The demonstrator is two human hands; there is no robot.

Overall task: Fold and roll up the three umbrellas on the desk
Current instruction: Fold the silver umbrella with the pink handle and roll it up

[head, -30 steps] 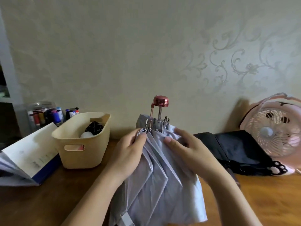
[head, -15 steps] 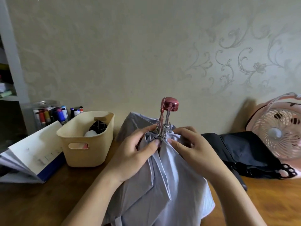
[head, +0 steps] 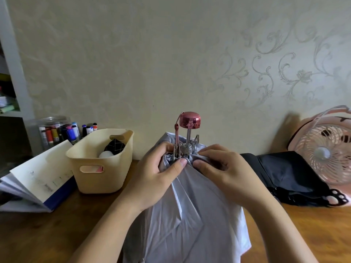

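Head view, wooden desk against scroll-patterned wall, left hand and right hand pinching pale umbrella

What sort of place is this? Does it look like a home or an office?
Most likely a study corner at home: a wooden desk against floral wallpaper, with a jar of markers, an open book and a small pink fan.
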